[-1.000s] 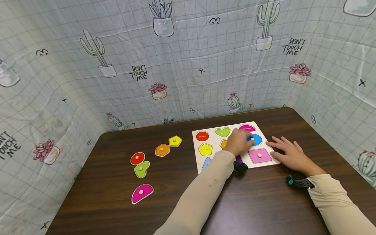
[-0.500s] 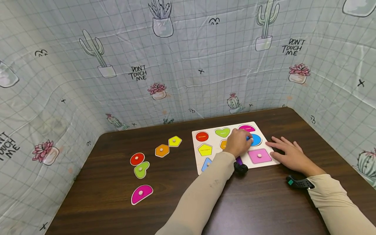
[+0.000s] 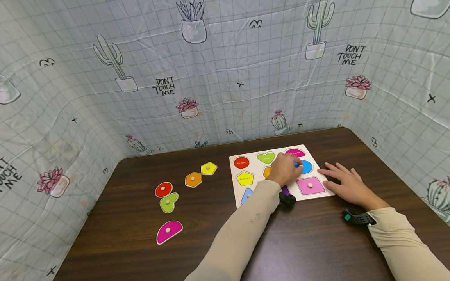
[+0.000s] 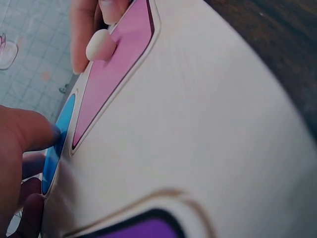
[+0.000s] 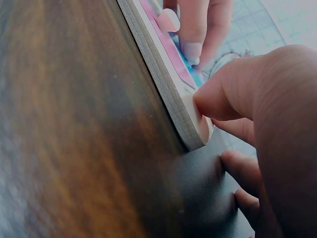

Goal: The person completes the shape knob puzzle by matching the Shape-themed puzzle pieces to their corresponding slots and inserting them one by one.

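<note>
At the right side of a white shape-puzzle board [image 3: 258, 166], my left hand [image 3: 285, 169] pinches at the blue oval piece [image 3: 307, 167]. In the left wrist view its thumb [image 4: 37, 131] meets the blue surface; the knob is hidden there. My right hand [image 3: 346, 184] lies with fingers spread at the board's right edge. Its thumb [image 5: 225, 96] touches the board's corner in the right wrist view. Near both hands, a pink piece [image 3: 316, 188] with a pale knob sits in the board. Part of a purple shape [image 3: 285, 191] shows beside my left wrist.
Loose knobbed pieces lie left of the board: yellow pentagon [image 3: 209, 168], orange hexagon [image 3: 193, 179], red circle [image 3: 163, 189], green heart [image 3: 169, 202] and magenta half-round [image 3: 169, 232]. A patterned curtain [image 3: 218, 70] surrounds the dark wooden table [image 3: 123, 218].
My left fingers have shifted slightly at the blue oval, covering more around its knob. The right hand and the loose pieces stay where they were.
</note>
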`<action>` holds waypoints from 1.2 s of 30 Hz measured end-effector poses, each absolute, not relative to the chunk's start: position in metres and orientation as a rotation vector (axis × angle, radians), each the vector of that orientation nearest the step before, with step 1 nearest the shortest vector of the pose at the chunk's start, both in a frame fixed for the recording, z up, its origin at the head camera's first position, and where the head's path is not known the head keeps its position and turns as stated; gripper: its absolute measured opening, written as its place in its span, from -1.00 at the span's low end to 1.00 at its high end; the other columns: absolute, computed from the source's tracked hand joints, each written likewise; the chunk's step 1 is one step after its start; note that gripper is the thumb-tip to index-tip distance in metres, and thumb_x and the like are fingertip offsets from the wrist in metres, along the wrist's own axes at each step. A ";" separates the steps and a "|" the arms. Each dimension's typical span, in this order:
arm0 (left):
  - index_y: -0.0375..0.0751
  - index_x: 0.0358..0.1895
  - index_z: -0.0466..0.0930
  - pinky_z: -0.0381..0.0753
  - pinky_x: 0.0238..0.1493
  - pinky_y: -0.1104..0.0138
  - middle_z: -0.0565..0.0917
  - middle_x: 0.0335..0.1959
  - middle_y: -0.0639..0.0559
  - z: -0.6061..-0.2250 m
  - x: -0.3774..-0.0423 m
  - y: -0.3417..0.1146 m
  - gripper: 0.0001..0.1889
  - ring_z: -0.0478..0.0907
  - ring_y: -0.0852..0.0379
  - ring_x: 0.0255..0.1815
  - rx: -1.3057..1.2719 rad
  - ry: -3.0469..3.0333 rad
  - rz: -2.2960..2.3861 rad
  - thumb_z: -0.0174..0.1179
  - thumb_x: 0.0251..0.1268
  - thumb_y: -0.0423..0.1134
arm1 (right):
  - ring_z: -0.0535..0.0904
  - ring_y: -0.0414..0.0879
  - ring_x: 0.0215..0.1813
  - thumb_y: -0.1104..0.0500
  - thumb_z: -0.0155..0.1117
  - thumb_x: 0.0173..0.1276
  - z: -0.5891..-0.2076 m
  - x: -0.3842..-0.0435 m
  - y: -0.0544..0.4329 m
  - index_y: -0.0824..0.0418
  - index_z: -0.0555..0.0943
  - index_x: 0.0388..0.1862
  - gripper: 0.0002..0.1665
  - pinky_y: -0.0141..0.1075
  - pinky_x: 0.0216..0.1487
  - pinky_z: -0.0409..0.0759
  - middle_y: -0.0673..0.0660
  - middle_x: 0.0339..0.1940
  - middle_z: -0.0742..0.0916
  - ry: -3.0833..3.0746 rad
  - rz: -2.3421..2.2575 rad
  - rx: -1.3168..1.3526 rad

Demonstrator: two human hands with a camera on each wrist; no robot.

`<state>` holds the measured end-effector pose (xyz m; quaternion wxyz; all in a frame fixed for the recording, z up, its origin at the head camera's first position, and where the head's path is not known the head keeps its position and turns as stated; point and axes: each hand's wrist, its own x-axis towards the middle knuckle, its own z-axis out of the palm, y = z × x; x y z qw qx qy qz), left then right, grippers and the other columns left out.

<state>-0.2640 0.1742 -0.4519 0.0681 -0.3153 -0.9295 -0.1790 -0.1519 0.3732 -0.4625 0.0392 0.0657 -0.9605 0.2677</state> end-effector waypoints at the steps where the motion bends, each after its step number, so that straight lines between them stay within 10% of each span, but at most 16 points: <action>1: 0.25 -0.11 0.82 0.49 -0.14 0.48 0.74 -0.14 0.33 -0.452 -0.264 0.174 -0.80 0.46 0.27 -0.14 -0.948 -2.804 -0.540 0.22 0.35 -0.03 | 0.01 0.51 0.50 0.04 0.19 0.48 -0.463 -0.152 0.373 0.27 0.49 0.39 -0.42 0.49 0.34 -0.30 0.47 0.47 0.33 -2.946 0.820 0.200; 36: 0.14 0.00 0.78 0.45 0.02 0.47 0.71 -0.11 0.31 -0.453 -0.267 0.172 -0.67 0.46 0.25 0.01 -0.950 -2.890 -0.721 0.31 0.27 0.14 | 0.00 0.50 0.51 0.02 0.18 0.49 -0.464 -0.153 0.375 0.24 0.48 0.40 -0.42 0.49 0.34 -0.30 0.46 0.48 0.32 -2.957 0.804 0.203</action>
